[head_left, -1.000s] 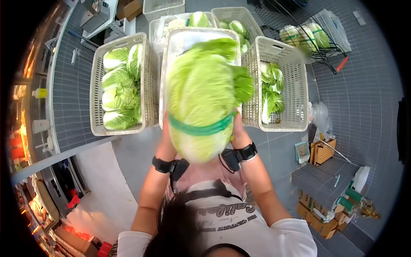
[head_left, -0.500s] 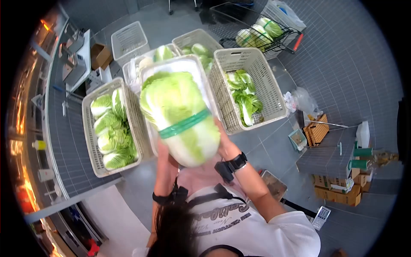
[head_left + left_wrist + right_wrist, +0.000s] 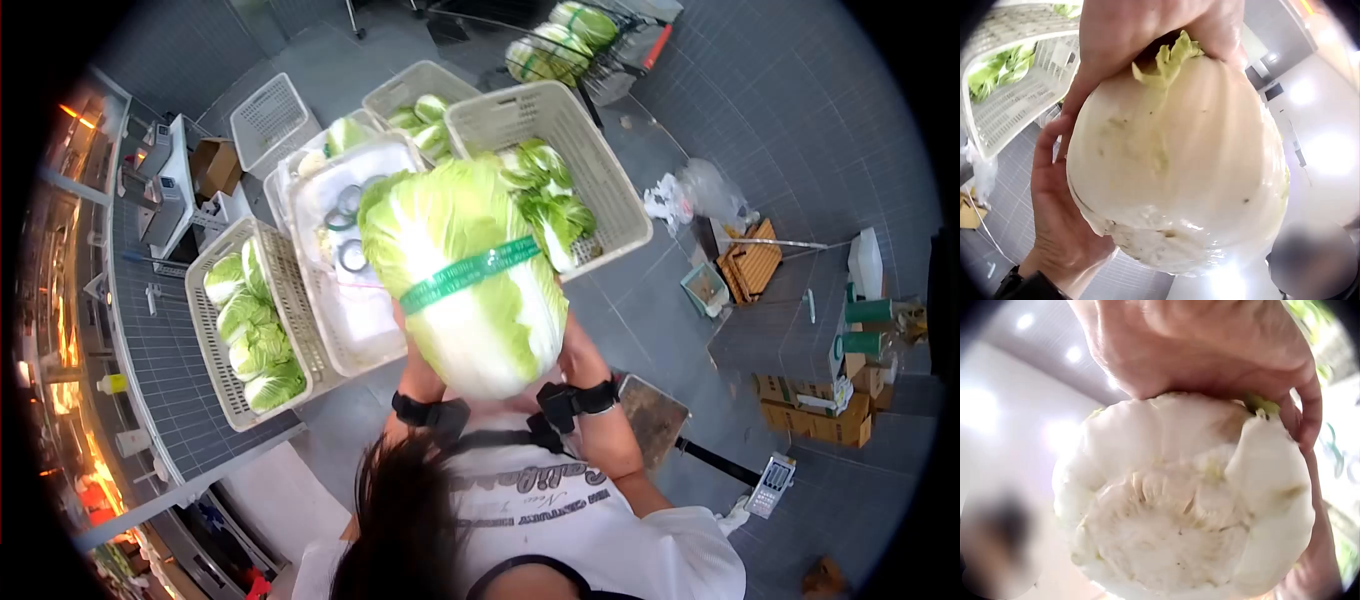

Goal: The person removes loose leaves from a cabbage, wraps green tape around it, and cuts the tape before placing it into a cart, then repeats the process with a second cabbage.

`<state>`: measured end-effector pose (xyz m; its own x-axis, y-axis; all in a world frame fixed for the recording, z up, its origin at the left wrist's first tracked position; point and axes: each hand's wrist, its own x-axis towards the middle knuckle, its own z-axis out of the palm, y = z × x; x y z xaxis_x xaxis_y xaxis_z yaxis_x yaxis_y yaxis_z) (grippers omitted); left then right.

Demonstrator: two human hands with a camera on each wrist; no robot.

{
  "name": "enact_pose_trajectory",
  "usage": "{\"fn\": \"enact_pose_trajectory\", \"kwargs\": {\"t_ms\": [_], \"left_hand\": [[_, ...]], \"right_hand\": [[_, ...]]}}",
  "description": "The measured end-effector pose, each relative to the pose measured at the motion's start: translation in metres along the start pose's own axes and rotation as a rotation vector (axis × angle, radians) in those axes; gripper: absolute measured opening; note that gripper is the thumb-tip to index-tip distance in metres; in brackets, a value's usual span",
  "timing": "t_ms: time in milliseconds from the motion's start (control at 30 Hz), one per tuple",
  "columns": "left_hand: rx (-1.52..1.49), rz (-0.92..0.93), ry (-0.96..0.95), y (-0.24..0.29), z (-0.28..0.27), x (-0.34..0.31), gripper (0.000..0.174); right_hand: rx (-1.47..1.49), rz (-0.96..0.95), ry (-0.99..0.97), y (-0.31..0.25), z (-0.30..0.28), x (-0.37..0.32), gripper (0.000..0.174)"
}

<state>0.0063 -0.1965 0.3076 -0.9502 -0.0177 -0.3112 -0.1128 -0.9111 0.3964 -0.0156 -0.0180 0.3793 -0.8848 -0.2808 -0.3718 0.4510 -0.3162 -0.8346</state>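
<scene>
Both hands hold a large napa cabbage [image 3: 480, 275] in front of the chest, its white base toward the body. A green printed tape band [image 3: 470, 275] runs around its middle. My left hand [image 3: 424, 372] grips the left side of the base, my right hand [image 3: 580, 350] the right side. In the left wrist view the left hand [image 3: 1160, 28] curves over the pale stalks, with the right hand [image 3: 1063, 219] cupping the opposite side. The right wrist view shows the right hand [image 3: 1210, 347] wrapped over the cabbage by its cut stem end [image 3: 1166, 537].
A white tray [image 3: 365, 335] with several dark rings stands left of the cabbage. Left of it is a crate [image 3: 205, 345] of cabbages; another crate [image 3: 615, 200] with leafy heads is at right. A platform scale [image 3: 650, 415] lies on the floor at right. A cart [image 3: 590, 75] stands behind.
The cabbage has shifted right from over the white tray, uncovering the dark rings, and now overlaps the right crate's edge. The head view has turned. Both hands keep their hold.
</scene>
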Motion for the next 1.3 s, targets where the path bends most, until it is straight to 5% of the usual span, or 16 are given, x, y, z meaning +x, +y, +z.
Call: {"fn": "enact_pose_trajectory", "kwargs": {"t_ms": [100,133,200,267,300,367,433,567,667,900,933,1033,1067,1167,1233,1300], "left_hand": [[-0.157,-0.01,-0.094,-0.07,0.01,0.012,0.065],[-0.151,-0.05,-0.214,-0.087,0.019,0.021,0.063],[0.095,0.023,-0.085,-0.119,0.069,0.033,0.06],[0.4,0.005,0.041,-0.151,0.121,0.033,0.064],[0.601,0.034,-0.083,-0.167,0.138,0.035,0.066],[0.476,-0.043,-0.118,-0.199,0.186,0.04,0.062],[0.409,0.003,-0.449,-0.229,0.198,0.06,0.089],[0.819,-0.106,-0.346,-0.261,0.238,0.092,0.092],[0.626,-0.186,-0.213,-0.317,0.241,0.124,0.08],[0.323,-0.393,-0.014,-0.406,0.272,0.218,0.083],[0.339,-0.383,-0.026,-0.422,0.281,0.233,0.081],[0.565,-0.391,-0.093,-0.455,0.331,0.271,0.071],[0.566,-0.343,-0.212,-0.464,0.328,0.283,0.071],[0.8,-0.188,-0.416,-0.472,0.354,0.302,0.084],[0.954,-0.138,-0.467,-0.468,0.392,0.303,0.089],[1.008,-0.114,-0.489,-0.468,0.408,0.322,0.093]], "right_hand": [[-0.348,-0.148,0.057,-0.028,-0.092,-0.005,0.048],[-0.244,-0.158,0.045,-0.041,-0.119,-0.012,0.049],[-0.036,-0.205,0.018,-0.082,-0.162,-0.022,0.049],[-0.432,-0.426,0.079,-0.1,-0.19,-0.028,0.05],[-0.641,-0.517,0.113,-0.108,-0.207,-0.03,0.051],[-0.215,-0.364,0.138,-0.103,-0.27,-0.011,0.055],[0.189,-0.117,0.062,-0.117,-0.317,-0.009,0.057],[0.516,-0.077,-0.021,-0.132,-0.381,-0.009,0.061],[0.437,-0.111,-0.091,-0.141,-0.422,0.014,0.059],[-0.931,-0.361,0.263,-0.258,-0.512,0.065,0.051],[-0.668,-0.146,0.222,-0.275,-0.518,0.071,0.053],[-0.643,-0.343,0.186,-0.258,-0.579,0.109,0.058],[-0.573,-0.271,0.216,-0.265,-0.596,0.12,0.061],[0.14,-0.037,0.215,-0.271,-0.647,0.142,0.062],[0.2,0.008,0.292,-0.297,-0.655,0.155,0.062],[0.205,0.001,0.173,-0.307,-0.673,0.174,0.061]]}}
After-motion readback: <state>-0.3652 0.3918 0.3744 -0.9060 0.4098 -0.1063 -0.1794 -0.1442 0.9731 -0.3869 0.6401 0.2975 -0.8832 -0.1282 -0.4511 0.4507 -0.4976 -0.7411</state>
